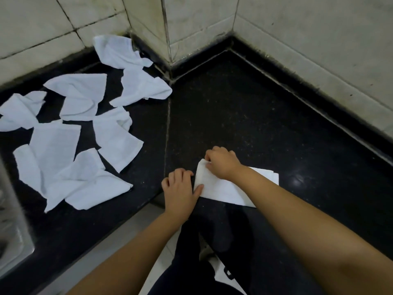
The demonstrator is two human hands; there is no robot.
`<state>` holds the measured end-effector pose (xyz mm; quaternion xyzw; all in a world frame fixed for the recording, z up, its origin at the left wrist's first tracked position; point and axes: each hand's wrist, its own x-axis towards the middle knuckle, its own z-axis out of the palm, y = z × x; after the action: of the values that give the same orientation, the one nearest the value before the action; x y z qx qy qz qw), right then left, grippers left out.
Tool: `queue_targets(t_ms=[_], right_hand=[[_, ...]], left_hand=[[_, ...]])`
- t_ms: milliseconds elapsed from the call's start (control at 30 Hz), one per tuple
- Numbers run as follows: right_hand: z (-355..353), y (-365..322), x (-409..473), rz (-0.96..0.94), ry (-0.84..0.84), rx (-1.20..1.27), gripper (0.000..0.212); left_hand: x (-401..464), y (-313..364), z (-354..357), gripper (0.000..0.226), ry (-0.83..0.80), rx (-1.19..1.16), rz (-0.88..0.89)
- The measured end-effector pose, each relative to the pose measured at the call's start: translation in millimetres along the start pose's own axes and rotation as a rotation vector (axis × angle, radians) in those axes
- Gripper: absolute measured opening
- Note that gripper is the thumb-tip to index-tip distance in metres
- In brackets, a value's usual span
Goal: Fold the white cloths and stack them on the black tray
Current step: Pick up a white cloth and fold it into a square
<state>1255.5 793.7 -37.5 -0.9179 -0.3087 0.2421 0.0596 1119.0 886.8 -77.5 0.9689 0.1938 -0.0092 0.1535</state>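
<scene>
Lying near the bottom centre of the frame, a white cloth is folded into a long strip on the black counter, close to the counter's front edge. The right hand sits over the strip's upper left corner with its fingers curled, pinching the cloth's edge there. The left hand rests just left of the cloth on the counter's edge; its thumb lies out straight, touching the strip's lower left corner, while its other fingers are bent down onto the counter and hold nothing.

Across the left half of the frame a scatter of unfolded white cloths lies crumpled and overlapping on the counter, well apart from the folded one; the farthest of them sits in the upper left against the tiled wall. At the lower left edge of the frame a metal sink shows in part. Below the hands, dark clothing fills the bottom centre.
</scene>
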Motion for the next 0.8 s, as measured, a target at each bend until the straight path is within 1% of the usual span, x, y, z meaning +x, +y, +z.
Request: queue_targets(t_ms=[33,100,133,200,267,300,400,467,533,633,700,800], right_hand=[[-2.5,0.8,-2.8,0.003,-0.010,0.048,0.025],[-14.6,3.0,-11.1,0.021,0.003,0.244,0.019],[-24.4,5.1,-15.7,0.028,0.035,0.346,0.017],[-51.1,11.9,-25.4,0.021,0.145,0.460,0.016],[-82.2,20.8,-37.3,-0.006,0.277,0.553,0.018],[-97.6,24.3,-44.4,-0.026,0.344,0.605,0.018],[-131.6,31.2,-66.0,-0.095,0.518,0.723,0.016],[-139.5,33.5,-80.0,-0.145,0.582,0.781,0.015],[-133.5,34.7,-93.6,-0.168,0.587,0.810,0.019],[-94.7,42.1,-111.8,-0.144,0.538,0.790,0.025],[-55.0,49.9,-125.4,-0.099,0.455,0.752,0.019],[7.0,60.3,-147.9,-0.013,0.260,0.699,0.011]], left_hand=[[0.3,2.6,-1.1,0.041,-0.037,-0.022,-0.024],[4.7,7.8,-7.6,0.034,-0.068,-0.073,-0.030],[9.2,11.1,-15.6,0.029,-0.077,-0.121,-0.021],[23.7,18.8,-38.7,0.017,-0.058,-0.294,-0.006],[43.1,29.0,-69.0,0.007,0.011,-0.501,0.021],[53.0,35.3,-85.7,0.008,0.061,-0.573,0.054],[70.1,54.0,-134.4,0.010,0.210,-0.664,0.218],[68.9,61.5,-153.0,0.009,0.272,-0.681,0.308],[58.5,60.5,-156.2,0.007,0.269,-0.689,0.374],[32.8,44.6,-130.8,0.010,0.182,-0.668,0.416],[11.4,29.5,-101.4,0.014,0.064,-0.606,0.430],[-21.7,13.0,-56.9,0.006,-0.176,-0.509,0.426]])
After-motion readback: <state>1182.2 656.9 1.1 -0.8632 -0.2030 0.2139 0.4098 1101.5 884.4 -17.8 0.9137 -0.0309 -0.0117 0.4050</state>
